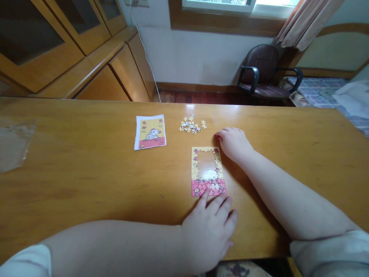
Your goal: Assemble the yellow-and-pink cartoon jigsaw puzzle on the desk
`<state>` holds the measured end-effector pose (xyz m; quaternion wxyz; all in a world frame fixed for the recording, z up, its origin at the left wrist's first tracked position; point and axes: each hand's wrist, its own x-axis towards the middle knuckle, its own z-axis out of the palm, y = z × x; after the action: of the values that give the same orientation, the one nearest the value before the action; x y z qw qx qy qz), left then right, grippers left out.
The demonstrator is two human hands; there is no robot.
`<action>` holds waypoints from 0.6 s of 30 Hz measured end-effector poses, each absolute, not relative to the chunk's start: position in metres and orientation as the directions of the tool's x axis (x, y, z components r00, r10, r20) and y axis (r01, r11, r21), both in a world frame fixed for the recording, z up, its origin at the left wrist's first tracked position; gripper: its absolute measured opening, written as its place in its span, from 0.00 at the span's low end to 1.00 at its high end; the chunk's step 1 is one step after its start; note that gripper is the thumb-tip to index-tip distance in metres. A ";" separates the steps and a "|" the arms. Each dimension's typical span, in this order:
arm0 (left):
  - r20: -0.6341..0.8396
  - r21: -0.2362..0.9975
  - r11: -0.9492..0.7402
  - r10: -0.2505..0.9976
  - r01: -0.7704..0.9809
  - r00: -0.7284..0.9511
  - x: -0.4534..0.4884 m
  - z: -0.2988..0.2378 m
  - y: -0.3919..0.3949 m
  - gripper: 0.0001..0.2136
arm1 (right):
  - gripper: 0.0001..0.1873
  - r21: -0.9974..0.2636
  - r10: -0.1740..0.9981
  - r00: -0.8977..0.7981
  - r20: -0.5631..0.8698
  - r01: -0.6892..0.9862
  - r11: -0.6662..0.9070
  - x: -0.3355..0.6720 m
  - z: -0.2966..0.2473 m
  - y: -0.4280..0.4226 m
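A small jigsaw puzzle [207,171] lies on the wooden table [86,169]; its yellow and pink border is joined and its middle is bare. My left hand [209,229] rests flat at the puzzle's near edge, fingers spread, fingertips touching the pink strip. My right hand [234,143] sits at the puzzle's far right corner, fingers curled, pinching what looks like a small reddish piece. A pile of loose puzzle pieces [192,125] lies just beyond the puzzle. A reference picture card [150,132] with the same design lies to the left.
A clear plastic bag [14,143] lies at the table's left edge. Behind the table stand wooden cabinets [72,50] on the left and a dark office chair [263,73] on the right. A white cord [144,50] hangs down the wall.
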<state>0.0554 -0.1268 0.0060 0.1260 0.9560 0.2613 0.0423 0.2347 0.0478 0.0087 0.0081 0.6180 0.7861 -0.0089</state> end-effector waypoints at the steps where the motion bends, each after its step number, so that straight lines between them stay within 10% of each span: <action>1: 0.018 0.265 -0.831 0.512 0.489 0.859 0.055 0.006 -0.127 0.25 | 0.19 0.005 0.976 -0.215 -0.040 0.977 0.215 0.236 0.010 0.049; 18: 0.013 0.263 -0.770 0.605 0.581 0.796 0.056 0.001 -0.122 0.27 | 0.14 -0.038 0.978 -0.136 -0.157 0.991 0.131 0.248 0.018 0.053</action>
<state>0.0558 -0.1221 0.0008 0.1239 0.9396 0.3154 0.0485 0.2479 0.0531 0.0181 0.0464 0.6558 0.7506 -0.0662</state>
